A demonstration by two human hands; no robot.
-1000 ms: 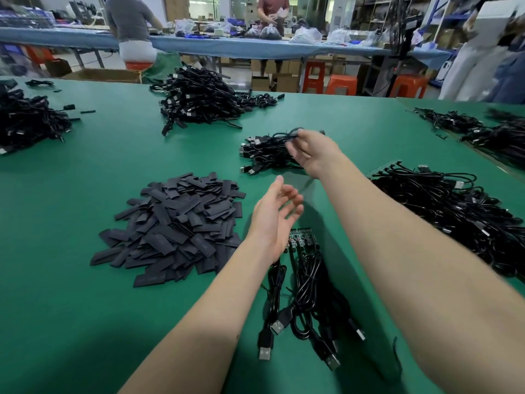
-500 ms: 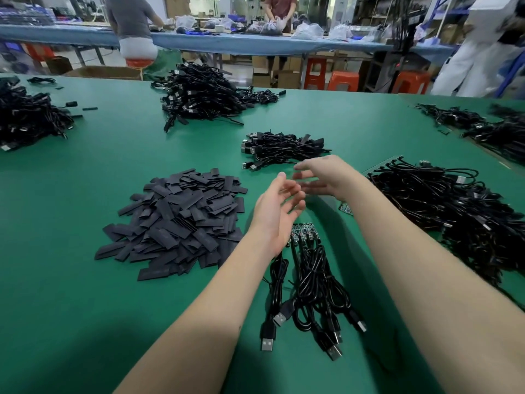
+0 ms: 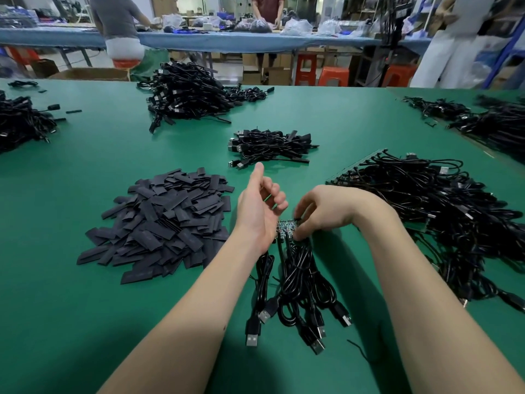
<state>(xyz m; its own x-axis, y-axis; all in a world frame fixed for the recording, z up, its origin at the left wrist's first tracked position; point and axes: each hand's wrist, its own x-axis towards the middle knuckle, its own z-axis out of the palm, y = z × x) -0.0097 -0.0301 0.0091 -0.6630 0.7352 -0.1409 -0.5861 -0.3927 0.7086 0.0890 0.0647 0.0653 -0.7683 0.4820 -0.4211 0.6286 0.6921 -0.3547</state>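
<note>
- Head view: the right hand [image 3: 326, 211] reaches down with curled fingers and pinches the circuit board strip [image 3: 285, 229], which lies on the green worktop [image 3: 85, 322] about midway between its left and right edges.
- The left hand [image 3: 260, 213] stands just beside the strip's left end, thumb raised and fingers curled in, with nothing seen in it; the two hands are close but not touching.
- Black USB cables [image 3: 298, 282] run from the strip toward the near edge and end in loose plugs.
- Left of the hands lies a pile of flat black sleeves [image 3: 159, 223].
- A small cable bundle [image 3: 270, 146] lies beyond the hands, and a large cable heap [image 3: 440, 217] lies toward the right edge.
</note>
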